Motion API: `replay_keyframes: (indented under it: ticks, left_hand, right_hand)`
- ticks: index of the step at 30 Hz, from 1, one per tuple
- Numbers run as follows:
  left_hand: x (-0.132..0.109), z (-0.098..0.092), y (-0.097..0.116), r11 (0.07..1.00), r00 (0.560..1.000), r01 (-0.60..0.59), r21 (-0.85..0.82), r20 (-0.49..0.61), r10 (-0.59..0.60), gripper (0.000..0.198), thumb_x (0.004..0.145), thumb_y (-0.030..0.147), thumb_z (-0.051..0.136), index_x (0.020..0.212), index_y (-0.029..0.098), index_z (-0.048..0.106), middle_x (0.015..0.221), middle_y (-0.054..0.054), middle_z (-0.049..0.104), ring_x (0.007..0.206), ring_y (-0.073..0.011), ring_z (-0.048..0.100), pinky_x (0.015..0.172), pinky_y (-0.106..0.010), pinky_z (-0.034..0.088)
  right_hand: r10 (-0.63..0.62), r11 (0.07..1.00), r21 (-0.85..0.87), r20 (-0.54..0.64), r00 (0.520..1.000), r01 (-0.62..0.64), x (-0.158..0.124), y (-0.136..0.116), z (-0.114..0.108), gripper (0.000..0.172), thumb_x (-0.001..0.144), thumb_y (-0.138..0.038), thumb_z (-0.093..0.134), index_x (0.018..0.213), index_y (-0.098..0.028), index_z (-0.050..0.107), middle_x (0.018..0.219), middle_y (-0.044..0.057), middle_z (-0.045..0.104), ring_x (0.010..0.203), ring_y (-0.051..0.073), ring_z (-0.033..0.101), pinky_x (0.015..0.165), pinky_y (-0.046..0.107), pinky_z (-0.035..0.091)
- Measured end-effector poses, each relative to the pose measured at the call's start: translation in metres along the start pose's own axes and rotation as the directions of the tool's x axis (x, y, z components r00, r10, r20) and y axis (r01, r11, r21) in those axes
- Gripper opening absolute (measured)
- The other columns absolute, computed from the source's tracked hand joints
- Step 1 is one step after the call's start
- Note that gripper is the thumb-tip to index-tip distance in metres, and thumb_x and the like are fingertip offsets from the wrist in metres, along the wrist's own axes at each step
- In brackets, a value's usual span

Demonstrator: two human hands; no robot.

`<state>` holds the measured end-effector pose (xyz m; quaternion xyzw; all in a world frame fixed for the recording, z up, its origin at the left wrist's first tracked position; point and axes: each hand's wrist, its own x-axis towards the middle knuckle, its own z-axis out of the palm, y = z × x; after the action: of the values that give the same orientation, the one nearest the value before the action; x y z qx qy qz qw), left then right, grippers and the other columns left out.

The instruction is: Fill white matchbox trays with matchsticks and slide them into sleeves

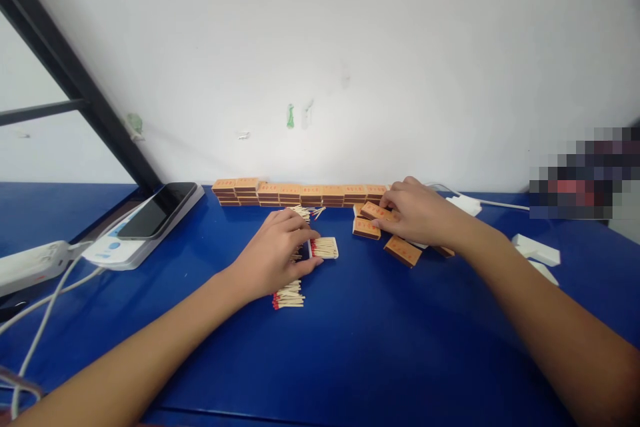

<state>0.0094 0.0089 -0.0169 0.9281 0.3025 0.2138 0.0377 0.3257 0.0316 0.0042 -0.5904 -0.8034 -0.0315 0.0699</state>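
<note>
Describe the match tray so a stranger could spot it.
On the blue table, find the left hand. Between its thumb and fingers lies a white tray; unlike the orange matchboxes or loose match piles, it shows red-headed matches inside.

Open tabletop [360,347], matchbox row [301,195] behind

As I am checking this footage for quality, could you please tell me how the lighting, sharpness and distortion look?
Head view: wall brightest around its middle, darker at the upper right corner; soft sheen on the blue table; wide-angle lens look, dark frame slanting at left; matches fairly distinct, stacked matchboxes' lettering too small to read; pixelated patch at right.
</note>
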Motion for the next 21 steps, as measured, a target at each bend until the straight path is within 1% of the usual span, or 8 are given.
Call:
replay_keyframes:
  ticks: [3,6,8,11,13,16,18,21]
  left_hand:
    - [0.001,-0.001,-0.001,1.0,0.999,-0.005,-0.004,-0.036,0.005,0.033,0.093,0.039,0.074,0.117,0.016,0.073,0.107,-0.008,0.073,0.108,-0.027,0.061,0.097,-0.047,0.048]
    - [0.002,-0.003,-0.001,1.0,0.998,0.009,-0.009,-0.065,-0.009,0.03,0.093,0.039,0.075,0.114,0.017,0.072,0.108,-0.008,0.073,0.107,-0.0265,0.061,0.097,-0.046,0.048]
    - [0.002,-0.004,-0.003,0.999,0.996,0.027,-0.024,-0.085,-0.029,0.029,0.091,0.038,0.077,0.113,0.018,0.072,0.107,-0.006,0.074,0.107,-0.0263,0.062,0.099,-0.047,0.048]
    - [0.003,-0.004,-0.005,0.996,0.992,0.071,-0.062,-0.102,-0.077,0.029,0.089,0.037,0.079,0.112,0.019,0.072,0.104,-0.005,0.075,0.106,-0.0259,0.063,0.097,-0.046,0.049]
    - [0.003,-0.003,-0.007,0.991,0.988,0.1,-0.093,-0.11,-0.11,0.029,0.089,0.038,0.079,0.111,0.02,0.072,0.103,-0.005,0.075,0.103,-0.0255,0.064,0.095,-0.045,0.05]
    - [0.002,-0.002,-0.009,0.984,0.982,0.113,-0.137,-0.137,-0.132,0.028,0.088,0.038,0.08,0.11,0.021,0.074,0.102,-0.005,0.075,0.102,-0.0246,0.065,0.092,-0.043,0.052]
    - [0.002,-0.002,-0.01,0.979,0.977,0.113,-0.168,-0.16,-0.14,0.027,0.087,0.036,0.081,0.109,0.021,0.074,0.101,-0.005,0.075,0.1,-0.0233,0.065,0.09,-0.04,0.053]
    - [0.001,-0.001,-0.01,0.971,0.971,0.124,-0.206,-0.174,-0.162,0.029,0.086,0.036,0.082,0.11,0.022,0.075,0.101,-0.004,0.075,0.099,-0.0223,0.065,0.087,-0.037,0.055]
  right_hand:
    - [-0.015,0.999,0.037,-0.009,1.0,0.016,0.0,-0.001,-0.003,0.024,0.085,-0.045,0.065,0.079,-0.022,0.064,0.088,0.011,0.065,0.101,0.034,0.057,0.078,0.041,0.045]
    - [-0.039,0.985,0.167,-0.039,0.998,0.045,-0.004,-0.01,-0.011,0.024,0.082,-0.044,0.069,0.092,-0.022,0.067,0.095,0.009,0.066,0.099,0.03,0.059,0.077,0.038,0.047]
    - [-0.072,0.961,0.269,0.001,0.997,0.069,-0.008,-0.02,-0.018,0.028,0.081,-0.044,0.07,0.101,-0.024,0.068,0.095,0.006,0.067,0.089,0.025,0.061,0.072,0.034,0.047]
    - [-0.117,0.93,0.362,0.113,0.987,0.069,-0.014,-0.039,-0.026,0.026,0.082,-0.041,0.071,0.101,-0.025,0.069,0.088,0.002,0.068,0.073,0.019,0.061,0.062,0.031,0.044]
    - [-0.123,0.921,0.384,0.141,0.982,0.06,-0.017,-0.049,-0.027,0.022,0.082,-0.039,0.071,0.099,-0.024,0.069,0.089,0.002,0.069,0.068,0.017,0.06,0.058,0.03,0.042]
    - [-0.125,0.914,0.401,0.126,0.984,0.064,-0.018,-0.055,-0.026,0.023,0.082,-0.037,0.071,0.101,-0.024,0.069,0.094,0.002,0.07,0.061,0.014,0.058,0.054,0.029,0.04]
    - [-0.136,0.907,0.412,0.105,0.985,0.082,-0.018,-0.055,-0.024,0.024,0.082,-0.037,0.072,0.102,-0.024,0.07,0.092,0.002,0.069,0.061,0.014,0.058,0.052,0.028,0.039]
    - [-0.153,0.899,0.425,0.081,0.985,0.104,-0.017,-0.053,-0.021,0.022,0.083,-0.04,0.073,0.099,-0.025,0.071,0.083,0.001,0.066,0.067,0.017,0.061,0.055,0.029,0.041]
